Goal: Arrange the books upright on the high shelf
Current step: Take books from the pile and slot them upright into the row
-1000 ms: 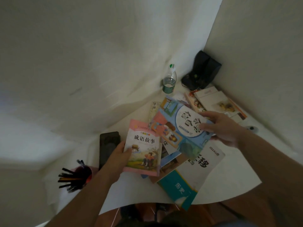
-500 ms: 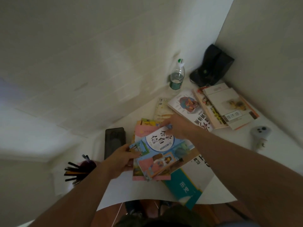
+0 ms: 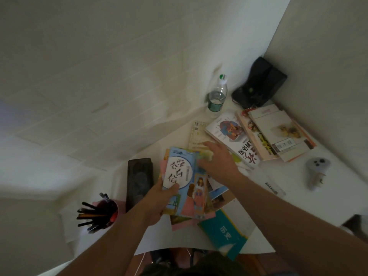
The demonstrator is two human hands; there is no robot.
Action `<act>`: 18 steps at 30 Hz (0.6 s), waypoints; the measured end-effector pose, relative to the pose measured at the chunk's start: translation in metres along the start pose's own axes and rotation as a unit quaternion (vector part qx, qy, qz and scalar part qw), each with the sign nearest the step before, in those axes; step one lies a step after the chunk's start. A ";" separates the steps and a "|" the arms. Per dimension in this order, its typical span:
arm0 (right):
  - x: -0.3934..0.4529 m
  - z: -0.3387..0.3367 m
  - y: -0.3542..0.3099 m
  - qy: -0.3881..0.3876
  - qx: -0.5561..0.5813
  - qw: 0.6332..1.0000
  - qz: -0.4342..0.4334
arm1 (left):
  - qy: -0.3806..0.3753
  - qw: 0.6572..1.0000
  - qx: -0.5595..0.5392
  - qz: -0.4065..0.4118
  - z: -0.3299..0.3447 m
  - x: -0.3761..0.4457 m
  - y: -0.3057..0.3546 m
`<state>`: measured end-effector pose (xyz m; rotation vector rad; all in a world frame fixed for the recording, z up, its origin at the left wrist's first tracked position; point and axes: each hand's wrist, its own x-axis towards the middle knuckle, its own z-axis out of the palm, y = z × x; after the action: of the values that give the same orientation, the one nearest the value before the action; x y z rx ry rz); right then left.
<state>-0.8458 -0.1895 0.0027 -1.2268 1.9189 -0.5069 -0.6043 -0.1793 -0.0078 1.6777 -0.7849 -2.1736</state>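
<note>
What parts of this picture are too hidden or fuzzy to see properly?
All in the head view:
- Pink book: cover hidden under the blue book that the left hand grips.
- Teal book: near corner blurred and cut off by something dark at the bottom edge.
- Books under the right hand: covered by palm and arm.
- High shelf: not in view.
</note>
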 end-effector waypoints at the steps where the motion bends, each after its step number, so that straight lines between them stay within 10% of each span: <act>1: -0.010 -0.003 0.006 0.002 0.027 0.999 0.037 | 0.004 0.999 -0.038 0.012 0.000 0.000 0.000; 6: -0.056 0.005 0.017 -0.078 0.242 0.954 0.159 | -0.026 0.997 -0.051 0.051 0.024 -0.007 0.007; 11: -0.072 0.012 0.037 -0.076 0.367 0.909 0.182 | -0.107 0.964 0.231 0.076 0.036 -0.006 0.000; 18: -0.060 -0.026 0.093 0.050 0.421 0.882 0.205 | 0.185 0.806 0.531 0.184 -0.024 0.035 0.008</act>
<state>-0.9061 -0.0960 -0.0205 -0.2272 1.6585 -1.0357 -0.5922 -0.2106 -0.0356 1.9973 -2.2058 -1.0384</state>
